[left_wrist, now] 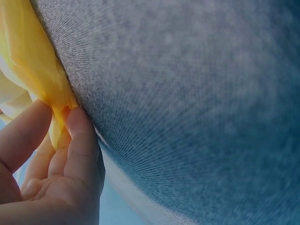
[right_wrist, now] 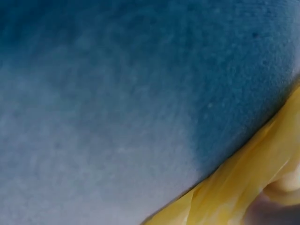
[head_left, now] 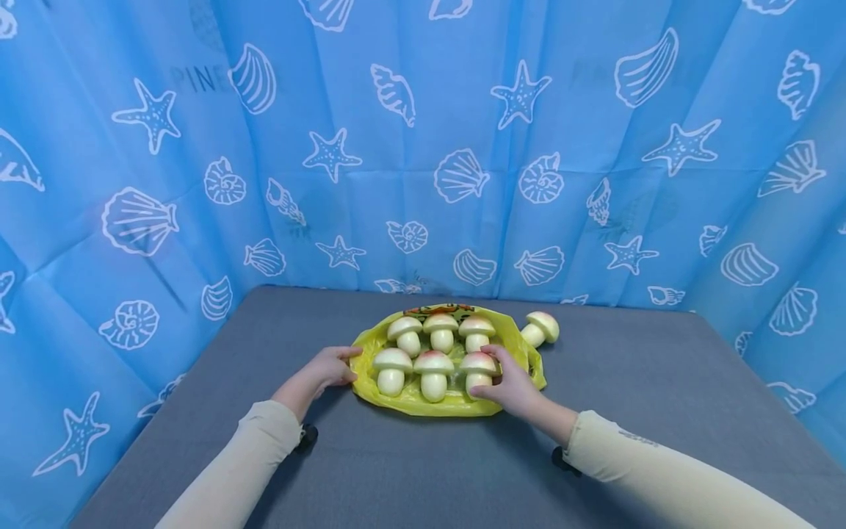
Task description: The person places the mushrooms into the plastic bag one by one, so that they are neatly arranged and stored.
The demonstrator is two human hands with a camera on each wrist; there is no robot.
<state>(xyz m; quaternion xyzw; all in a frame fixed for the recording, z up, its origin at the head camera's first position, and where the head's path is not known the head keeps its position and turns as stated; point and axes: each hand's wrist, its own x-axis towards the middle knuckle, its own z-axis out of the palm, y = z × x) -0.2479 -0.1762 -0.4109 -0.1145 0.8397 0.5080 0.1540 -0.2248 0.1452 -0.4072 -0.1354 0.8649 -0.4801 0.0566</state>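
A yellow plastic bag (head_left: pixel 396 405) lies spread on the table with several toy mushrooms in it, in two rows; a mushroom (head_left: pixel 433 375) in the middle of the front row has a reddish cap. At the bag's left end, my left hand (head_left: pixel 328 369) pinches its edge between thumb and fingers, seen closely in the left wrist view, where the gathered plastic (left_wrist: pixel 35 61) runs into the fingertips. My right hand (head_left: pixel 518 388) reaches over the bag's right side and holds the front-right mushroom (head_left: pixel 477 363), thumb low by the stem and fingers at the cap.
One more mushroom (head_left: pixel 540 328) lies tilted outside the bag, just past its right end. The grey cloth-covered table (head_left: pixel 370 470) extends around the bag. Behind it hangs a blue curtain (head_left: pixel 423 110) with white shells and starfish.
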